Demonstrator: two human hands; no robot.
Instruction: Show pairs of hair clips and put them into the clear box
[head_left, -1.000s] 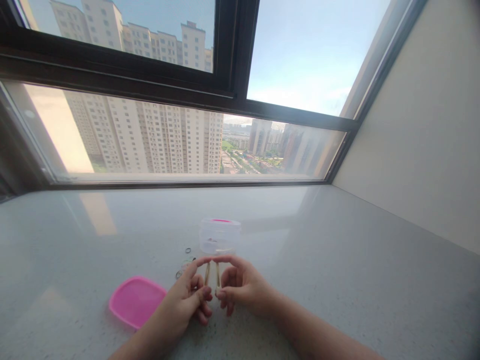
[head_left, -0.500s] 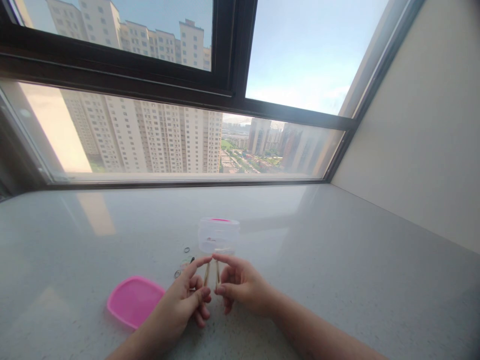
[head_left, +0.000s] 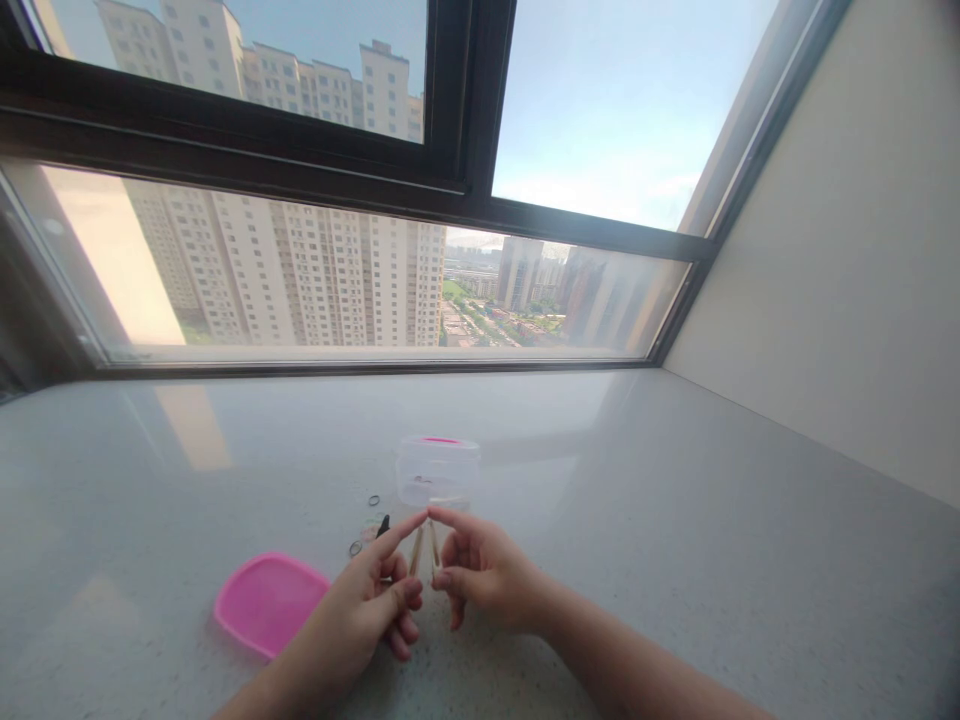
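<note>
My left hand [head_left: 382,590] pinches a slim gold-coloured clip [head_left: 415,552] between thumb and fingers, low on its length. In my right hand [head_left: 487,575] is a second slim gold-coloured clip [head_left: 435,548], gripped the same way; both look like hair clips. The two lean toward each other at the top, where my index fingertips meet. Whether the clips are joined there is hidden by the fingers. Just beyond my left index finger lies a small black clip-like piece [head_left: 384,526], partly covered by that finger.
A clear plastic box [head_left: 439,470] stands behind my hands, with small items showing through. Dark rings [head_left: 373,500] lie left of it on the speckled pale counter [head_left: 637,520]. The pink lid [head_left: 266,600] lies beside my left forearm. A window [head_left: 375,370] borders the far edge.
My left index finger has straightened toward the right fingertip, and the left clip leans further right. More of the black piece shows. The box and lid stay put.
</note>
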